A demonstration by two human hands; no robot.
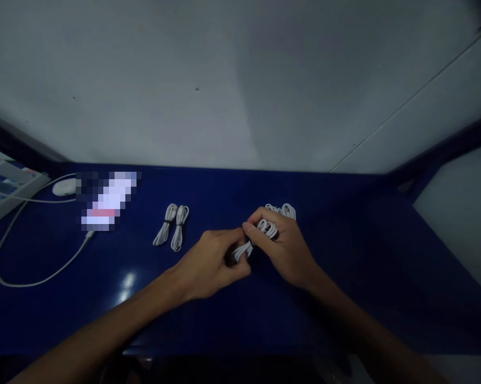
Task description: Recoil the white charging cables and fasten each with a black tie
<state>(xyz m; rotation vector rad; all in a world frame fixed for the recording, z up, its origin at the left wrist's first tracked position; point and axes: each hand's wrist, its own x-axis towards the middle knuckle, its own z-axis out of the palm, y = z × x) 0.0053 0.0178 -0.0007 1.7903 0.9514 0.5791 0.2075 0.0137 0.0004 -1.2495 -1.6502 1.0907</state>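
Between my two hands is a coiled white cable (244, 250) with a dark tie round its middle. My left hand (208, 264) closes on its lower end, thumb and fingers curled about the loops. Around the upper loops wraps my right hand (286, 248), its thumb and index finger meeting near the tie. Just behind the right hand, more coiled white cables (289, 210) lie on the blue table, partly hidden. Left of my hands rest two tied cable bundles, a left one (166, 224) and a right one (179, 228), side by side and apart from my fingers.
A pixelated phone-like device (110, 202) lies at the left with a white charging cable (70, 261) looping from it. Beside it is a white rounded object (64, 186). A grey tray (14, 197) stands at the far left edge. A pale wall (164, 106) rises behind the blue tabletop (364, 240).
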